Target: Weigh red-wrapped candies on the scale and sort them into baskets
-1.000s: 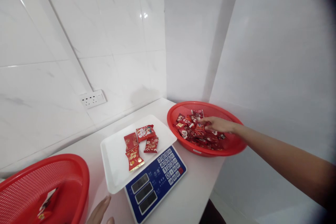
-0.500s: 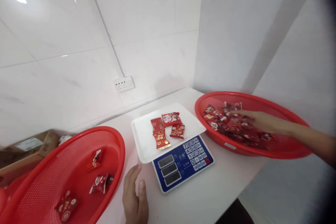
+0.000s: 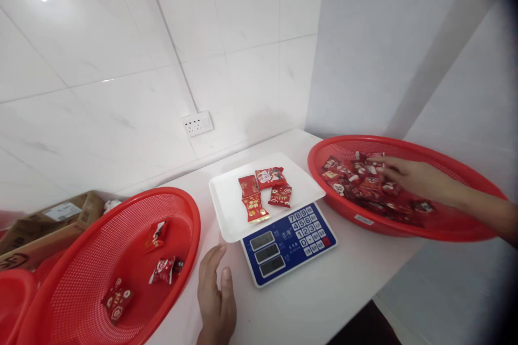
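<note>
Grip of the right hand [image 3: 418,177]: at the right of the frame, over the right basket [image 3: 366,221], palm down, fingers pointing left and loosely bent, fingertips at the upper edge of the wrapped-packet pile [image 3: 358,186]. Whether anything is pinched there, cannot tell; the fingers and packets overlap.

Key relation: the pile lies left of and below this hand in the frame. Nearest piece, a dark red packet [image 3: 366,155], sits at or just under the forefinger, long axis roughly across the frame, close to the line of the finger itself. Contact not certain.

Left hand [image 3: 218,302]: lower middle, fingers and thumb apart, holding nothing, between the left basket [image 3: 193,232] and the scale [image 3: 289,275]. Well apart from the pile; the right is plainly the nearer hand.

Four red packets [image 3: 270,178] lie in a close cluster on the white tray [image 3: 226,221] of the scale, mid-frame, between the two hands. A few loose packets [image 3: 162,269] in the left basket, lower left. All on a white worktop [image 3: 348,275].
</note>
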`<state>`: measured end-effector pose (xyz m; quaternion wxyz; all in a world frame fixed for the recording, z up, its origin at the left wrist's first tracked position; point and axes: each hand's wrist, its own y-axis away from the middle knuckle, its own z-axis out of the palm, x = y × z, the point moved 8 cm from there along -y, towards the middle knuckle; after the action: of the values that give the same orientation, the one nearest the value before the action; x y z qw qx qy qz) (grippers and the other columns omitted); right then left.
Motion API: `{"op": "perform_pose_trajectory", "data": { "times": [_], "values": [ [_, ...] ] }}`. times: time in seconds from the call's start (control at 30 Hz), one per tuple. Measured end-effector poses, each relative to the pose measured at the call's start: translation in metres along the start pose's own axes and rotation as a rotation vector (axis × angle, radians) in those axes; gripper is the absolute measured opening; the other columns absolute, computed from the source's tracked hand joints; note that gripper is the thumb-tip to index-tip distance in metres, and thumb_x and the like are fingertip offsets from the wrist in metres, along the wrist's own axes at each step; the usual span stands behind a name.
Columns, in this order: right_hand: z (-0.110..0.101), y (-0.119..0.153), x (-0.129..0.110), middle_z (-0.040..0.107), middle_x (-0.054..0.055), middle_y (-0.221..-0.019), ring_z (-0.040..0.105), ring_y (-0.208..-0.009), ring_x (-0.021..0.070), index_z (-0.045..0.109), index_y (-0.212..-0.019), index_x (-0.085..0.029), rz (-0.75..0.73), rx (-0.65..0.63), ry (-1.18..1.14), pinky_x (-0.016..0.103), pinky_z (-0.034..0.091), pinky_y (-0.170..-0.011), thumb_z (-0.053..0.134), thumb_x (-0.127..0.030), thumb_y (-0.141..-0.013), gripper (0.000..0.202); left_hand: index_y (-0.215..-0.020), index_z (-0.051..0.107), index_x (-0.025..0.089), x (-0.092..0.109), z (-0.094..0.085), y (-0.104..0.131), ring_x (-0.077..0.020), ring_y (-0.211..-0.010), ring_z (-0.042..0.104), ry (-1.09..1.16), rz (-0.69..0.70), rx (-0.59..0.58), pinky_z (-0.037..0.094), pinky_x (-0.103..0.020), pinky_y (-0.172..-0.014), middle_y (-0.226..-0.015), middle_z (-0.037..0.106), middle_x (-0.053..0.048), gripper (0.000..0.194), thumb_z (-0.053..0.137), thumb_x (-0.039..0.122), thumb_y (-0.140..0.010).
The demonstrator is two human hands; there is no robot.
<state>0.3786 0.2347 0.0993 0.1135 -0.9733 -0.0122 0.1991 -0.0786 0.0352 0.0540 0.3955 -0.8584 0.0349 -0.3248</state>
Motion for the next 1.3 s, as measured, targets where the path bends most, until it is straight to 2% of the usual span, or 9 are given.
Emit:
{"op": "perform_pose_trajectory", "data": {
  "times": [0.17, 0.43, 0.53, 0.63, 0.8, 0.93, 1.03, 1.13, 1.3],
  "values": [
    [0.007, -0.001, 0.004, 0.061, 0.013, -0.123, 0.064, -0.092, 0.0244, 0.055, -0.122, -0.022, 0.040, -0.089, -0.033, 0.032, 0.047, -0.076, 0.045, -0.033, -0.086, 0.039, -0.111, 0.059, 0.018, -0.002, -0.001, 0.001, -0.0222, -0.104, 0.060, 0.009, -0.016, 0.009, 0.051, -0.037, -0.084, -0.109, 0.065, -0.011, 0.028, 0.043, 0.027, -0.089],
    [0.007, -0.003, -0.006, 0.058, 0.017, -0.115, 0.057, -0.104, 0.0273, 0.063, -0.113, -0.019, -0.111, -0.024, 0.113, 0.035, 0.044, -0.088, 0.047, -0.022, -0.084, 0.034, -0.112, 0.059, 0.020, -0.005, 0.002, 0.003, -0.0202, -0.103, 0.060, -0.028, 0.004, 0.001, 0.051, -0.034, -0.083, -0.109, 0.065, -0.009, 0.028, 0.043, 0.028, -0.090],
    [0.001, -0.001, -0.047, 0.058, 0.015, -0.114, 0.056, -0.106, 0.0272, 0.066, -0.107, -0.020, -0.222, 0.044, 0.095, 0.035, 0.042, -0.092, 0.046, -0.028, -0.086, 0.030, -0.109, 0.060, 0.020, -0.010, 0.005, 0.006, -0.0214, -0.106, 0.058, 0.045, -0.081, 0.040, 0.049, -0.036, -0.086, -0.111, 0.064, -0.010, 0.029, 0.042, 0.034, -0.091],
    [0.008, 0.004, -0.114, 0.058, 0.013, -0.117, 0.051, -0.112, 0.0292, 0.067, -0.106, -0.020, -0.396, 0.051, 0.056, 0.039, 0.039, -0.098, 0.045, -0.033, -0.088, 0.032, -0.106, 0.062, 0.021, -0.011, 0.008, 0.008, -0.0225, -0.105, 0.059, 0.112, -0.125, 0.087, 0.047, -0.038, -0.087, -0.109, 0.064, -0.010, 0.031, 0.042, 0.039, -0.091],
    [0.053, 0.005, -0.218, 0.057, 0.013, -0.120, 0.053, -0.106, 0.0297, 0.062, -0.118, -0.019, -0.643, -0.110, 0.099, 0.042, 0.041, -0.094, 0.052, -0.039, -0.085, 0.039, -0.103, 0.063, 0.022, -0.015, 0.008, 0.006, -0.0220, -0.101, 0.059, 0.123, -0.134, 0.130, 0.046, -0.036, -0.085, -0.105, 0.066, -0.008, 0.031, 0.043, 0.041, -0.090],
    [0.091, -0.007, -0.254, 0.060, 0.012, -0.116, 0.057, -0.101, 0.0286, 0.064, -0.112, -0.019, -0.658, -0.266, 0.227, 0.036, 0.047, -0.081, 0.057, -0.040, -0.082, 0.038, -0.099, 0.064, 0.021, -0.016, 0.003, 0.006, -0.0227, -0.099, 0.060, 0.106, -0.121, 0.197, 0.047, -0.036, -0.083, -0.101, 0.066, -0.009, 0.030, 0.044, 0.041, -0.089],
    [0.101, -0.016, -0.264, 0.065, 0.014, -0.103, 0.061, -0.093, 0.0286, 0.069, -0.096, -0.015, -0.642, -0.269, 0.281, 0.033, 0.047, -0.071, 0.057, -0.028, -0.082, 0.023, -0.098, 0.064, 0.021, -0.015, 0.002, 0.005, -0.0221, -0.097, 0.061, 0.109, -0.118, 0.224, 0.047, -0.035, -0.084, -0.099, 0.067, -0.008, 0.029, 0.045, 0.042, -0.089],
    [0.093, -0.024, -0.261, 0.067, 0.014, -0.097, 0.063, -0.089, 0.0269, 0.069, -0.090, -0.014, -0.603, -0.223, 0.302, 0.031, 0.046, -0.068, 0.047, -0.021, -0.087, 0.024, -0.096, 0.065, 0.021, -0.014, 0.002, 0.003, -0.0218, -0.096, 0.062, 0.113, -0.135, 0.231, 0.047, -0.034, -0.084, -0.098, 0.067, -0.008, 0.031, 0.045, 0.043, -0.089],
    [0.038, -0.039, -0.212, 0.064, 0.012, -0.109, 0.060, -0.098, 0.0258, 0.064, -0.106, -0.018, -0.481, -0.109, 0.299, 0.030, 0.044, -0.072, 0.038, -0.033, -0.094, 0.033, -0.095, 0.066, 0.022, -0.009, 0.002, 0.003, -0.0213, -0.095, 0.061, 0.113, -0.123, 0.237, 0.046, -0.032, -0.083, -0.097, 0.068, -0.007, 0.028, 0.045, 0.040, -0.088]
  ]
}}
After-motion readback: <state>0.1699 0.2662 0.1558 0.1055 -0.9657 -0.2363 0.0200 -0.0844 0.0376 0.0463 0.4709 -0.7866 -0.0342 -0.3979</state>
